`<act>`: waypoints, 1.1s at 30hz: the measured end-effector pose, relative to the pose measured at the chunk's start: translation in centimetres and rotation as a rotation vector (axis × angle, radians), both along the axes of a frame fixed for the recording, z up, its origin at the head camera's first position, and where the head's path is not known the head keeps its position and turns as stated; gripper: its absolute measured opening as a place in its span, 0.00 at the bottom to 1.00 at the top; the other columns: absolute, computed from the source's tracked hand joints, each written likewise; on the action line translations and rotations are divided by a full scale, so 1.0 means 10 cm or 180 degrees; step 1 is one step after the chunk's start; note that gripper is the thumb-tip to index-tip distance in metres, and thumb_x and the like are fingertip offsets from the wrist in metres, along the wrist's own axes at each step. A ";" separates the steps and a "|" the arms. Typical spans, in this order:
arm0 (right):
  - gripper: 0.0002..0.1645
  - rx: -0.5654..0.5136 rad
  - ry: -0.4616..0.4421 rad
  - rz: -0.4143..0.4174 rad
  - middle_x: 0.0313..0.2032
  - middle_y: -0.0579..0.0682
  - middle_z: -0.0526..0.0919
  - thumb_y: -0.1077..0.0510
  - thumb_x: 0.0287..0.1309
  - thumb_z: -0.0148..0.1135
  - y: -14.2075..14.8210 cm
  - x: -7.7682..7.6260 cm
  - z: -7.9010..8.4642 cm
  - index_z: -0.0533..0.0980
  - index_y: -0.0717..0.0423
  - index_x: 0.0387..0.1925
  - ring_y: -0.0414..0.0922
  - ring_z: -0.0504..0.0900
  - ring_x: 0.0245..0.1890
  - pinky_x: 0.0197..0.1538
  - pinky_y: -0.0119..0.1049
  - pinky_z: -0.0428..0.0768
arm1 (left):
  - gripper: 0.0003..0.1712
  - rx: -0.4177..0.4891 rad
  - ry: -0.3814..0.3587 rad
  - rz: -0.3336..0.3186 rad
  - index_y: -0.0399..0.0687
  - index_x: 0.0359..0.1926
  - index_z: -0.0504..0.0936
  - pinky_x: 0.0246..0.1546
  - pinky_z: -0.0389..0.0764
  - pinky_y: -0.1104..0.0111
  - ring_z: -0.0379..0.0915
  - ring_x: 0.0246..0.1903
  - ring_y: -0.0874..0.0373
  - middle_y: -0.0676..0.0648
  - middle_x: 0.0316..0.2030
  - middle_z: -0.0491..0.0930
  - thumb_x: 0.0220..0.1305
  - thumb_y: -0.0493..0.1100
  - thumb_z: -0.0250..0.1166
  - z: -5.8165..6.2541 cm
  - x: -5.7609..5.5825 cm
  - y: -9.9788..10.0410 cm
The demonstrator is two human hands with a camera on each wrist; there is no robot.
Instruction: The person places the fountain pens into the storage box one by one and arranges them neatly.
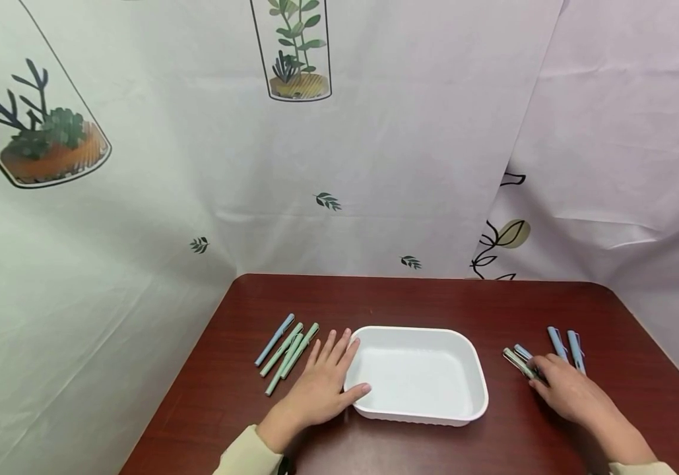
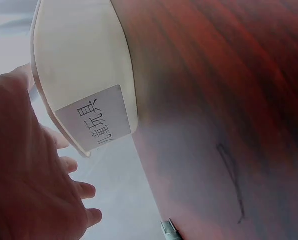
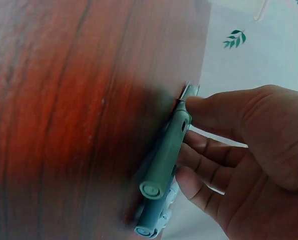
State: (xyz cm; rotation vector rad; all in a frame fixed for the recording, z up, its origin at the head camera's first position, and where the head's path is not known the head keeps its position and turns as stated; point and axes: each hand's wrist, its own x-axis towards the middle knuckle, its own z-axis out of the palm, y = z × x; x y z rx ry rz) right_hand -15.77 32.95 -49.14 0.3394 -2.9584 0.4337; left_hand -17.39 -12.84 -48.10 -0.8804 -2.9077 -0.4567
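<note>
The bench (image 1: 422, 300) looks like wood, dark-grained and polished to a glossy sheen, beneath a tray (image 1: 416, 376) of smooth plastic with a flat, matt label (image 2: 95, 117) that looks like paper. Pens (image 1: 282, 349) at the tray's 9 o'clock, and more at its 3 o'clock, look like smooth plastic with shiny metal clips (image 3: 183, 92). At 12 o'clock, the creased backdrop (image 1: 398, 165) looks like matt cloth, as does the sleeve (image 1: 250, 454) at 8 o'clock.

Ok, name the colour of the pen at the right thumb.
The pen is green, best seen in the right wrist view.
</note>
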 end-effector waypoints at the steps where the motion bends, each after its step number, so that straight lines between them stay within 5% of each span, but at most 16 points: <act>1: 0.12 0.0025 -0.0011 0.0013 0.32 0.47 0.76 0.65 0.53 0.72 0.00 0.00 0.00 0.78 0.56 0.38 0.43 0.73 0.32 0.34 0.45 0.75 | 0.48 0.0010 -0.0013 -0.0006 0.46 0.80 0.53 0.74 0.45 0.38 0.39 0.78 0.38 0.43 0.80 0.45 0.72 0.68 0.53 0.00 0.00 0.00; 16: 0.11 0.0033 -0.0238 -0.0057 0.29 0.47 0.73 0.66 0.50 0.70 -0.06 -0.02 0.04 0.78 0.59 0.36 0.42 0.70 0.29 0.31 0.41 0.71 | 0.50 -0.0070 -0.0248 0.0044 0.50 0.81 0.52 0.75 0.44 0.41 0.36 0.79 0.40 0.41 0.80 0.43 0.70 0.73 0.50 -0.01 0.02 0.04; 24: 0.13 -0.0368 -0.0290 -0.0114 0.26 0.43 0.72 0.66 0.51 0.70 -0.11 -0.03 0.17 0.74 0.58 0.38 0.40 0.69 0.27 0.30 0.36 0.68 | 0.53 -0.0173 -0.0164 0.0030 0.51 0.81 0.51 0.75 0.45 0.42 0.38 0.79 0.39 0.42 0.81 0.42 0.68 0.75 0.51 0.01 0.03 0.05; 33: 0.23 -0.0824 -0.0484 -0.0245 0.31 0.43 0.75 0.58 0.59 0.70 -0.25 0.01 0.37 0.75 0.65 0.52 0.34 0.72 0.28 0.30 0.31 0.70 | 0.55 -0.0281 -0.0087 0.0062 0.50 0.81 0.52 0.75 0.46 0.43 0.40 0.79 0.39 0.40 0.80 0.46 0.65 0.77 0.52 0.01 0.03 0.07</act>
